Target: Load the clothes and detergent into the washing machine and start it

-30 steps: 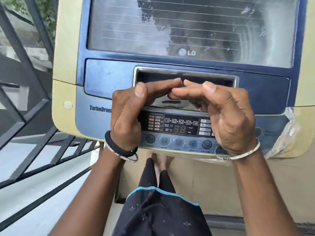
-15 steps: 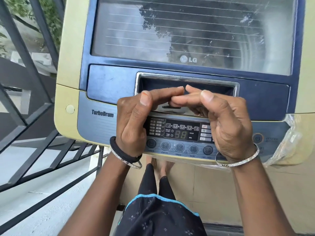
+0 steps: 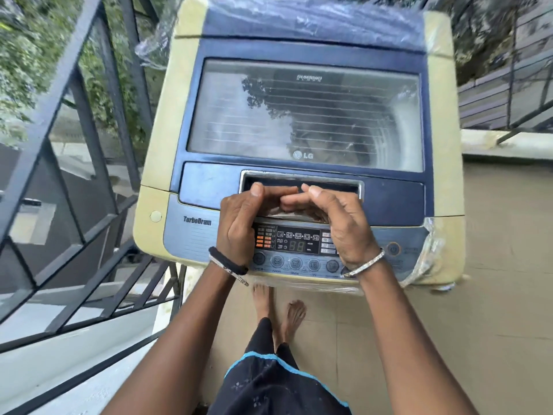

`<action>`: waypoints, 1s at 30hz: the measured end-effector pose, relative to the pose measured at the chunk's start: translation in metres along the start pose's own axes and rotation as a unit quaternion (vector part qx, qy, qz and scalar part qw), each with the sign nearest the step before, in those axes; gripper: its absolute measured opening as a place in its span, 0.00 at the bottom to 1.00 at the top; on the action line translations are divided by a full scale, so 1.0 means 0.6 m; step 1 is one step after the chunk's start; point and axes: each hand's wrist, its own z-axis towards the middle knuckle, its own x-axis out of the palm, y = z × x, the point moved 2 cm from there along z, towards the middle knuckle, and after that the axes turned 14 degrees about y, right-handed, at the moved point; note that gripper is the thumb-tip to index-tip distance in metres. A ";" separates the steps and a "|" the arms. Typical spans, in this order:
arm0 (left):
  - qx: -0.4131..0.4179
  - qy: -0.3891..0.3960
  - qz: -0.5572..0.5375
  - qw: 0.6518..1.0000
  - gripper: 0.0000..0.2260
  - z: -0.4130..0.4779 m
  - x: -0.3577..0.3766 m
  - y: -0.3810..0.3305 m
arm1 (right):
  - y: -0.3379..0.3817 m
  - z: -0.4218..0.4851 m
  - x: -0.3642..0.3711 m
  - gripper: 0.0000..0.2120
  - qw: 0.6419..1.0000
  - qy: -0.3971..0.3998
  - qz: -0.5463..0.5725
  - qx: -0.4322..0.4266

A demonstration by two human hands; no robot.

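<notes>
The washing machine (image 3: 299, 145) stands right in front of us on the balcony floor, close beside the railing (image 3: 74, 175) on our left, and its glass lid (image 3: 305, 115) is shut and lying flat. What has changed over the last second is mostly our own view: we have pulled our head up and back, so the whole top of the machine now shows, plastic wrap (image 3: 314, 19) over its rear edge included, where before we saw only the front half. Our hands have hardly moved. Our left hand (image 3: 239, 226) and our right hand (image 3: 341, 226) still sit side by side at the lid handle (image 3: 302, 187), fingers curled over its front lip with the fingertips nearly meeting in the middle. Both hook that lip; we cannot tell how firmly they grip it. The lid shows no gap at its front edge, so we judge that the lift has not begun.

For the task this puts us at the very start. Through the glass we see mostly reflections and the drum wall, and we cannot tell whether clothes lie inside. No detergent shows anywhere in view. The control panel (image 3: 296, 244) sits just below our palms, its display unlit as far as we can see, so the machine seems not yet switched on. Next we need to raise the lid upward and back.
</notes>
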 end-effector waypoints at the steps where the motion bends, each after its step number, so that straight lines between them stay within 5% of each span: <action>1: -0.005 0.000 -0.006 1.000 0.25 0.000 -0.001 -0.002 | 0.001 0.001 0.001 0.19 1.000 -0.001 0.007 0.002; 20: -0.124 -0.002 -0.014 0.992 0.17 0.015 -0.013 -0.058 | 0.060 0.010 0.019 0.22 0.993 0.012 0.064 0.093; 30: -0.230 -0.003 0.211 0.950 0.19 0.097 -0.031 -0.052 | 0.060 0.043 0.022 0.18 0.980 -0.121 0.100 0.124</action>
